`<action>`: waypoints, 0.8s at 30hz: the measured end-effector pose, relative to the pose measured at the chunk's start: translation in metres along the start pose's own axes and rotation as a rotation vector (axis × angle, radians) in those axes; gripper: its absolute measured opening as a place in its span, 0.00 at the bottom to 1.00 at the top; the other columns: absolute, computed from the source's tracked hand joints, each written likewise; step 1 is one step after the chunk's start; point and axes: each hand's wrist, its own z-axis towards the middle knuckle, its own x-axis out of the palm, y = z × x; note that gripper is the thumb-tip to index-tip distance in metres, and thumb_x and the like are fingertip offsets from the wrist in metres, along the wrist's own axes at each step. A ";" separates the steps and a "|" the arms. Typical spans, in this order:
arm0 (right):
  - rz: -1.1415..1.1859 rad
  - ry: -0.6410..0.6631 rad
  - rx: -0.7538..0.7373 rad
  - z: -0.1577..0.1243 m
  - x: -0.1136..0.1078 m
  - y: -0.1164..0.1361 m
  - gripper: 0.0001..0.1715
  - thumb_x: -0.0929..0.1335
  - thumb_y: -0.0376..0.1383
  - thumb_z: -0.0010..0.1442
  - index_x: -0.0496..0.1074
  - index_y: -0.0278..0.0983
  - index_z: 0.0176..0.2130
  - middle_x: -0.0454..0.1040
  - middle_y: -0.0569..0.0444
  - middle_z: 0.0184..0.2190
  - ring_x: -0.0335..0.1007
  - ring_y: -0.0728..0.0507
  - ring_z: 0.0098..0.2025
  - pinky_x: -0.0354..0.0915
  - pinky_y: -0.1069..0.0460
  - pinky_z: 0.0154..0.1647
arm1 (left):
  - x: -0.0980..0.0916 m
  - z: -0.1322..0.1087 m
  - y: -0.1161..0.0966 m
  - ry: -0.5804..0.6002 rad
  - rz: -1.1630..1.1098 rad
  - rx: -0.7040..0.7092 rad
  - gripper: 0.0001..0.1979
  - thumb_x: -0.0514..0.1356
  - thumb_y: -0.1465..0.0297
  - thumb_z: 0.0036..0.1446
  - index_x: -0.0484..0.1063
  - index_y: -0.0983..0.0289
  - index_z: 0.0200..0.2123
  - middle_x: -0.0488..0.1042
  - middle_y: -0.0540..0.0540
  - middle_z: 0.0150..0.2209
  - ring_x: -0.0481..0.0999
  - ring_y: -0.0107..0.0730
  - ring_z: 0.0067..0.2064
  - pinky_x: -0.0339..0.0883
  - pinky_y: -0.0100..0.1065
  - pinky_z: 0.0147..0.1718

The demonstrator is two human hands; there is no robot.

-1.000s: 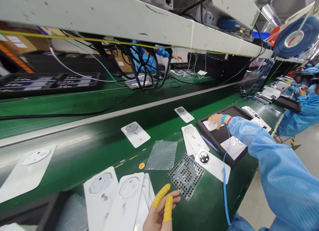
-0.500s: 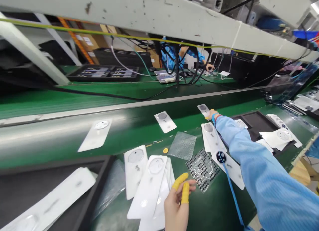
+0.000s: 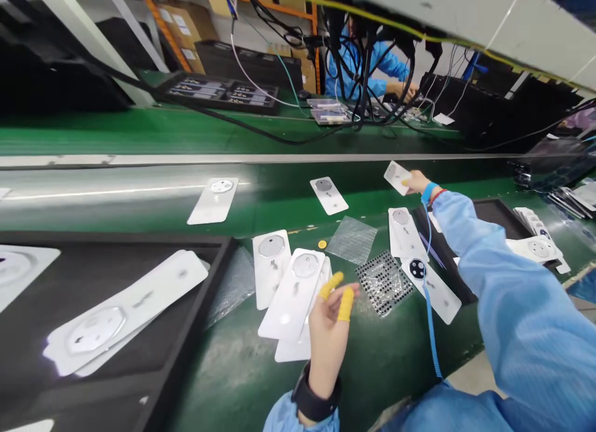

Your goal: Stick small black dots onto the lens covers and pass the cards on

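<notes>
My right hand (image 3: 416, 182) reaches far out over the green belt and is closed on a white card with a round part (image 3: 397, 176), lifted and tilted. A blue coiled strap (image 3: 431, 320) hangs from that wrist. My left hand (image 3: 331, 317), with yellow finger cots, hovers with its fingers loosely apart over a fanned stack of white cards (image 3: 291, 293) and holds nothing. A dotted sheet (image 3: 384, 283) and a card with a black round part (image 3: 431, 289) lie between my arms.
Two white cards (image 3: 213, 200) (image 3: 329, 195) ride on the belt. A clear film square (image 3: 351, 239) lies near them. A black tray (image 3: 116, 308) at the left holds cards; another black tray (image 3: 498, 215) is at the right. A person in blue works across the line.
My right hand left the black tray at the right, reached out to the belt and picked up a white card. The view swung left and down; my left hand rose slightly.
</notes>
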 end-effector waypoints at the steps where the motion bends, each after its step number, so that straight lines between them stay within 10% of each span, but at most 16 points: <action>1: 0.040 0.066 -0.031 -0.014 0.007 0.005 0.14 0.68 0.39 0.67 0.70 0.32 0.49 0.75 0.50 0.42 0.76 0.46 0.38 0.75 0.49 0.38 | 0.003 0.000 -0.001 -0.001 -0.023 0.003 0.35 0.68 0.55 0.50 0.64 0.64 0.57 0.81 0.66 0.47 0.82 0.43 0.45 0.74 0.42 0.46; 4: 0.157 0.319 -0.161 -0.088 0.042 0.006 0.13 0.72 0.40 0.63 0.72 0.33 0.42 0.77 0.54 0.31 0.75 0.48 0.29 0.75 0.52 0.29 | 0.012 -0.001 -0.009 0.022 -0.157 -0.022 0.53 0.69 0.52 0.49 0.42 0.53 0.69 0.63 0.67 0.66 0.74 0.47 0.58 0.73 0.45 0.49; 7: 0.226 0.512 -0.271 -0.177 0.080 -0.021 0.19 0.74 0.45 0.58 0.72 0.36 0.44 0.78 0.55 0.30 0.76 0.46 0.27 0.76 0.52 0.25 | 0.008 -0.003 -0.018 -0.085 -0.208 -0.029 0.55 0.70 0.60 0.51 0.35 0.49 0.71 0.67 0.65 0.64 0.76 0.47 0.55 0.75 0.42 0.44; 10: 0.110 0.168 -0.517 -0.226 0.110 -0.068 0.39 0.75 0.46 0.57 0.63 0.36 0.61 0.75 0.41 0.47 0.76 0.35 0.47 0.77 0.38 0.44 | -0.016 0.000 -0.020 -0.249 -0.025 0.067 0.43 0.68 0.66 0.51 0.54 0.52 0.68 0.74 0.59 0.59 0.77 0.44 0.52 0.73 0.36 0.42; 15: -0.012 -0.136 -0.668 -0.230 0.126 -0.114 0.11 0.67 0.31 0.66 0.74 0.40 0.48 0.75 0.43 0.50 0.70 0.34 0.55 0.71 0.32 0.53 | -0.047 0.011 -0.014 -0.239 0.278 -0.023 0.15 0.65 0.62 0.45 0.82 0.65 0.33 0.83 0.58 0.36 0.79 0.46 0.39 0.70 0.35 0.32; 24: 0.033 -0.170 -1.040 -0.244 0.075 -0.078 0.24 0.65 0.25 0.65 0.68 0.41 0.58 0.78 0.47 0.43 0.71 0.40 0.45 0.72 0.43 0.44 | -0.013 -0.003 0.000 0.051 0.301 -0.251 0.19 0.70 0.51 0.41 0.79 0.63 0.22 0.79 0.55 0.22 0.78 0.42 0.30 0.71 0.36 0.29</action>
